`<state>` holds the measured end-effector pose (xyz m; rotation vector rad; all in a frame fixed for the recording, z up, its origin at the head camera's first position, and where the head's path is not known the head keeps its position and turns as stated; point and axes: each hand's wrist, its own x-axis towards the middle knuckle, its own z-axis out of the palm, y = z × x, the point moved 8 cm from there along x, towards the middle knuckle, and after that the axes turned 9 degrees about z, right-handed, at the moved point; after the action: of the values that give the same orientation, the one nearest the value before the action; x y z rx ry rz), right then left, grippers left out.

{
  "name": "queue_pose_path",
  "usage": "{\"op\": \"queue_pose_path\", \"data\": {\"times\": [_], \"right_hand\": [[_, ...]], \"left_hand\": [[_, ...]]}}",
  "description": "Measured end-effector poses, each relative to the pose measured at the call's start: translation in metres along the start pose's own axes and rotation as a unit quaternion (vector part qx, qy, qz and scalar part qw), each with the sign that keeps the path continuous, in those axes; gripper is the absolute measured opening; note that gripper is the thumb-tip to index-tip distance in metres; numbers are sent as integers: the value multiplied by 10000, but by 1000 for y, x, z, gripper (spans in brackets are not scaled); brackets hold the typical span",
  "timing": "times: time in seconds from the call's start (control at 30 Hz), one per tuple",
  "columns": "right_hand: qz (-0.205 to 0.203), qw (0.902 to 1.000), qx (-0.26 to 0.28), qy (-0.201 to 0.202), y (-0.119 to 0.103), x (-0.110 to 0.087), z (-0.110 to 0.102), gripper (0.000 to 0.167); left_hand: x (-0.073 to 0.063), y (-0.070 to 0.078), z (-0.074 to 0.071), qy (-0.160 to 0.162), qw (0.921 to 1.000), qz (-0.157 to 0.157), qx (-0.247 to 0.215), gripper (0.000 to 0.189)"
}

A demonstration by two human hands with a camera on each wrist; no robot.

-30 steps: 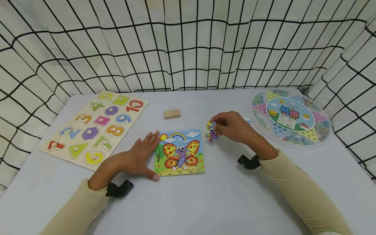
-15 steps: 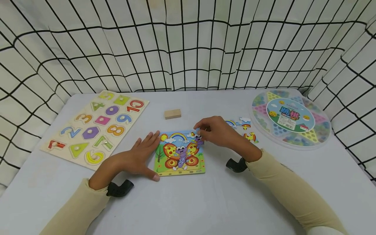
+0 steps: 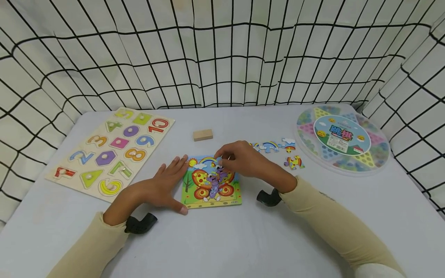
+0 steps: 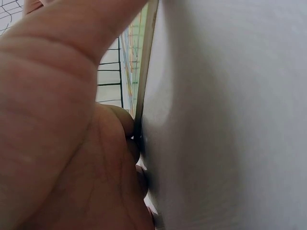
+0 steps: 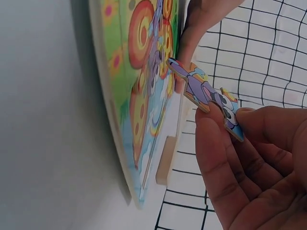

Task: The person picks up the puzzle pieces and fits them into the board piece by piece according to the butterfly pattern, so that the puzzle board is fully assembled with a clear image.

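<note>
A square butterfly puzzle board [image 3: 198, 200] lies on the white table, its picture facing up. My left hand [image 3: 161, 189] rests spread at the board's left edge, fingers straight and thumb at the lower left corner; the left wrist view shows the palm beside the board's side [image 4: 145, 67]. Over the board's upper right, my right hand [image 3: 240, 157] pinches a purple puzzle piece with the butterfly's face. In the right wrist view that puzzle piece [image 5: 201, 91] sits between thumb and fingers, tilted and held above the board.
Several loose puzzle pieces [image 3: 270, 146] lie to the right of the board. A wooden block [image 3: 203, 134] is behind it. A number-and-shape peg board [image 3: 78, 168] lies at left, a round Chinese checkers box [image 3: 342, 166] at right. Black netting [image 3: 222, 69] surrounds the table.
My right hand has carried the purple puzzle piece leftward from beside the board to over its upper part, uncovering loose pieces at right. My left hand has stayed at the board's edge.
</note>
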<state>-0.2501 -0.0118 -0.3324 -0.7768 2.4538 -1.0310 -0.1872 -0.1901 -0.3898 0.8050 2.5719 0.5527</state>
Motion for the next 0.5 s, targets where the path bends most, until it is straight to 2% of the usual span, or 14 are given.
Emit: {"op": "queue_pose_path", "data": {"times": [0.2,0.5], "right_hand": [[19,9997,46,-247,-6,4,13,23],[-56,9992,-249,-309,-13,9,30,21]], "left_hand": [[-1,0,-1,-59,10000,-57,-8,133],[-1,1,-1,-83,10000,-54,-13,132]]}}
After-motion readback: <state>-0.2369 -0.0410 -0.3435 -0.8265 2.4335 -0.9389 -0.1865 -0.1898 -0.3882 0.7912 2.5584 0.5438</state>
